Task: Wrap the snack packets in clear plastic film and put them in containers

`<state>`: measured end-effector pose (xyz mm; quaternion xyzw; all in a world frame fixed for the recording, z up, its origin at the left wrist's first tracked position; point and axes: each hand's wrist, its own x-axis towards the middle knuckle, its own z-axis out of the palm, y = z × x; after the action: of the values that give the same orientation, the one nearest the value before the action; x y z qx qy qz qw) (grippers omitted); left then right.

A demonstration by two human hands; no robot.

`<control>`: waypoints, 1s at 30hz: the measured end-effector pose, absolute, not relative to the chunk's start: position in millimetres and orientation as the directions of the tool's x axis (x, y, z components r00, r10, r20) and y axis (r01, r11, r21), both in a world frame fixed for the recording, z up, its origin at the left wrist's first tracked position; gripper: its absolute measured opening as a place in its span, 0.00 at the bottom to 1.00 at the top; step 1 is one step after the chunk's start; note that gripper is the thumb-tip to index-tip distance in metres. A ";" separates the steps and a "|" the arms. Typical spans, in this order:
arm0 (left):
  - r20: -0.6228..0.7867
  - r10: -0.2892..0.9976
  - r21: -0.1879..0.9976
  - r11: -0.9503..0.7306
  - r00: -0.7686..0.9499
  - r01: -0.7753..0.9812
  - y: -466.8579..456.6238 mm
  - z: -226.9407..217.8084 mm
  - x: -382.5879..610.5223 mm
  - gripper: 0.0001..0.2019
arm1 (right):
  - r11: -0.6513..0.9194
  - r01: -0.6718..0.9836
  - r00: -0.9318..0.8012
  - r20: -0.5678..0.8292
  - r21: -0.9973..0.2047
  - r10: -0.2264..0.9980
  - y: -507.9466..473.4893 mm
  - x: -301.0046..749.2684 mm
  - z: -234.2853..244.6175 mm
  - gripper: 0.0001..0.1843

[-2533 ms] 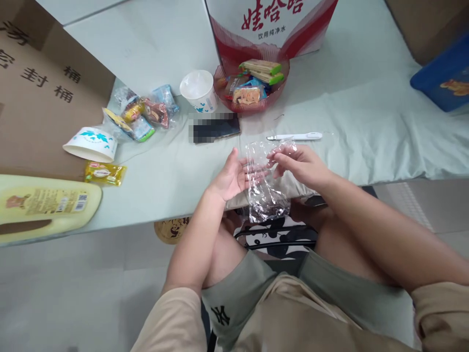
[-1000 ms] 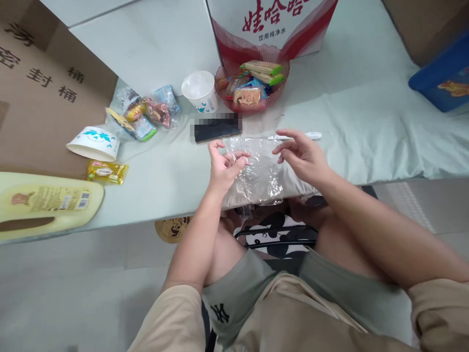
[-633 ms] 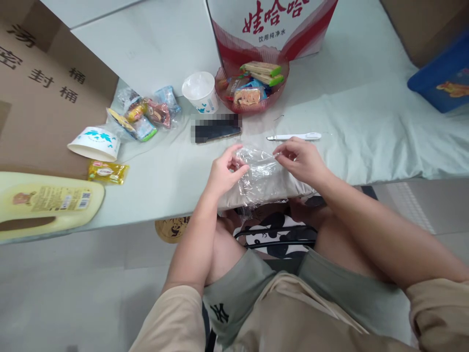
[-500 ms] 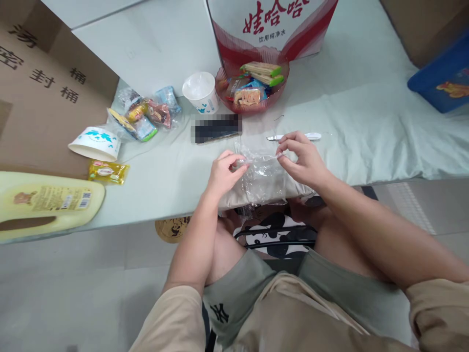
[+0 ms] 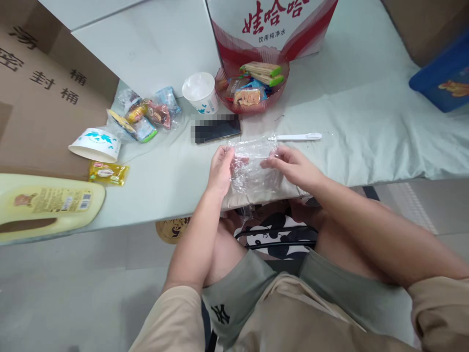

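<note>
Between my two hands stretches a crinkled clear plastic bag [image 5: 252, 173], held above the front edge of the cloth-covered table. My left hand [image 5: 221, 168] grips its left side, the thumb near the upper edge. On the other side, my right hand [image 5: 293, 166] pinches the plastic, and some of its fingers show through the film. Just behind the bag lies a white utility knife [image 5: 298, 137], its left end partly behind the plastic. A dark phone [image 5: 218, 129] rests behind my left hand.
A red glass bowl [image 5: 269, 98] of wrapped snacks stands at the back beside a paper cup [image 5: 200, 93]. Leftward are snack packets [image 5: 142, 115], a tipped paper cup [image 5: 97, 143], a yellow packet [image 5: 108, 172] and a yellow jug [image 5: 69, 195]. A blue bin [image 5: 439, 78] stands right.
The bag's upper edge has been raised and spread between my hands. My left hand has turned more upright, and my right hand has shifted slightly down, away from the knife.
</note>
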<state>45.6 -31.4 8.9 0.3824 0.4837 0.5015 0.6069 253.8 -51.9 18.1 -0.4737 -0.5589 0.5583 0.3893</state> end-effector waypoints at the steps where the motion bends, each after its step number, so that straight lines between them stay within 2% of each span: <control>1: -0.222 0.970 0.946 0.238 0.096 -0.221 -31.4 9.1 43.9 0.30 | -0.100 0.062 -0.220 -0.111 -0.993 0.969 -51.8 253.4 18.4 0.16; 4: -0.269 0.924 0.945 0.309 0.271 -0.113 -31.7 9.8 39.4 0.31 | -0.135 0.004 -0.182 -0.133 -0.991 0.974 -51.9 252.9 18.2 0.15; 6: -0.242 0.941 0.954 0.275 0.235 -0.118 -30.7 9.7 37.7 0.29 | -0.147 0.014 -0.181 -0.147 -0.989 0.972 -51.9 252.7 16.6 0.16; 9: -0.154 0.981 0.943 0.182 0.121 -0.279 -27.6 9.0 36.7 0.31 | -0.147 0.011 -0.221 -0.146 -0.989 0.964 -52.1 251.9 14.1 0.18; 11: -0.168 0.973 0.925 0.211 0.158 -0.316 -26.4 8.5 37.3 0.30 | -0.112 -0.011 -0.229 -0.106 -0.994 0.968 -52.6 251.3 14.1 0.19; 14: -0.239 0.947 0.926 0.289 0.214 -0.244 -27.3 7.2 40.6 0.25 | -0.117 -0.052 -0.197 -0.105 -0.992 0.975 -53.4 251.5 16.2 0.17; 16: -0.233 0.954 0.936 0.272 0.186 -0.222 -28.6 6.2 43.2 0.22 | -0.158 -0.056 -0.176 -0.146 -0.986 0.973 -53.1 252.8 16.9 0.17; 19: -0.225 0.958 0.951 0.256 0.179 -0.171 -29.5 5.3 44.1 0.21 | -0.194 0.046 -0.219 -0.200 -0.980 0.955 -51.0 255.2 14.5 0.22; 22: -0.267 0.936 0.957 0.286 0.230 -0.052 -28.7 6.5 38.8 0.24 | -0.160 0.088 -0.206 -0.175 -0.983 0.963 -48.4 256.1 10.5 0.17; 25: -0.303 0.911 0.946 0.324 0.281 -0.029 -28.2 10.5 29.4 0.25 | -0.136 -0.057 -0.178 -0.124 -0.989 0.976 -46.9 255.0 9.7 0.18; 27: -0.283 0.916 0.940 0.323 0.284 -0.107 -28.4 14.4 24.1 0.26 | -0.160 -0.165 -0.202 -0.125 -0.973 0.971 -45.4 254.1 11.4 0.20; 30: -0.234 0.935 0.928 0.297 0.267 -0.225 -28.3 19.9 20.7 0.23 | -0.234 -0.282 -0.255 -0.162 -0.930 0.953 -40.5 254.4 15.2 0.15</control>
<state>20.7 -28.3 19.9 0.4125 0.4303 0.4259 0.6806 254.4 -40.5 15.2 -0.4033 -0.4161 0.6741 0.4581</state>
